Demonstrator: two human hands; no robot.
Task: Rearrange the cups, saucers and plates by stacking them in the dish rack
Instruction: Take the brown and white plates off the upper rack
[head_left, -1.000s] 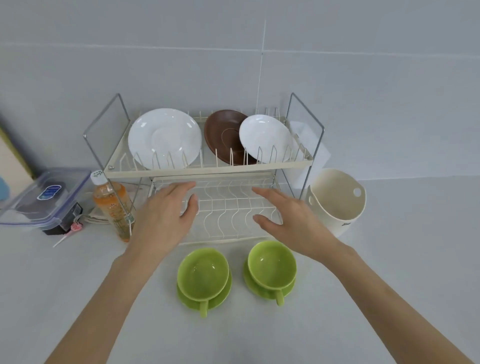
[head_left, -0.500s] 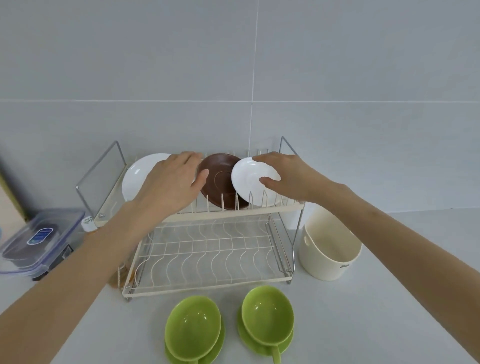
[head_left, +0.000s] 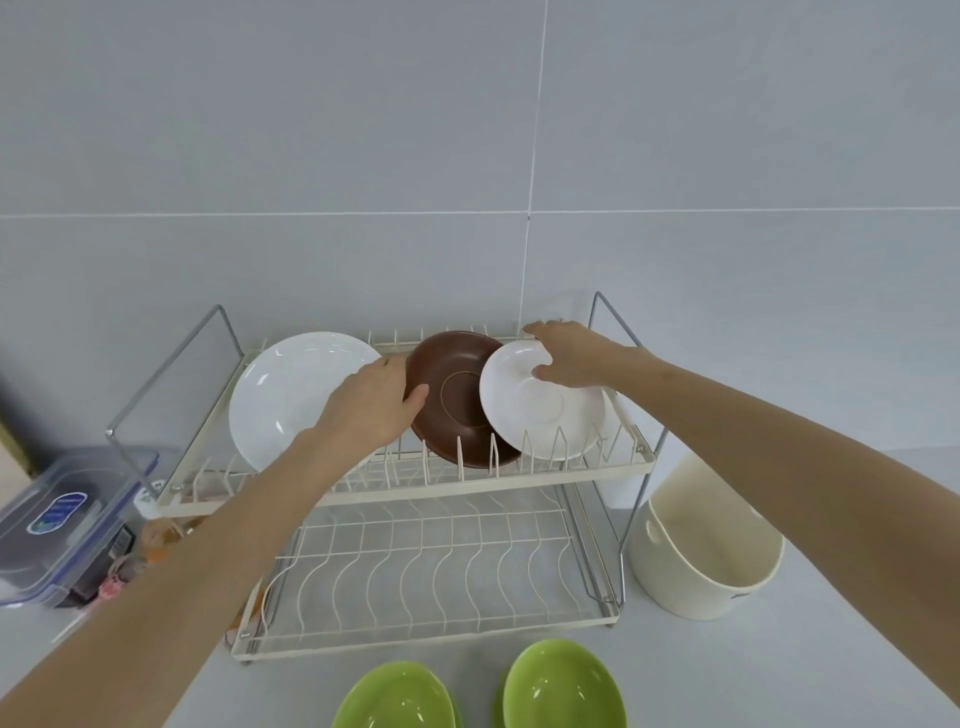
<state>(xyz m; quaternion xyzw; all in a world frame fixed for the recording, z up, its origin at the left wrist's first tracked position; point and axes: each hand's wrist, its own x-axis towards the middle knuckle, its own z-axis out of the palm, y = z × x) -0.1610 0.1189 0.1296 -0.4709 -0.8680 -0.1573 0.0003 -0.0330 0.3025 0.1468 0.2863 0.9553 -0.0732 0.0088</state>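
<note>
Saucers stand in the rack's (head_left: 571, 470) top tier: left hand (head_left: 371, 405) grasps the brown saucer (head_left: 457, 410), right hand (head_left: 571, 353) pinches the white saucer (head_left: 550, 415). Best lift each straight up, clear of the prongs, one before the other.

Grey tiled wall (head_left: 363, 130) — pale, evenly lit countertop (head_left: 857, 649).

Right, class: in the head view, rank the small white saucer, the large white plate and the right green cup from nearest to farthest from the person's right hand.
From the right hand:
1. Small white saucer, top tier, gripped by that hand.
2. Large white plate, top tier's left end.
3. Right green cup, on the counter in front of the rack.
</note>
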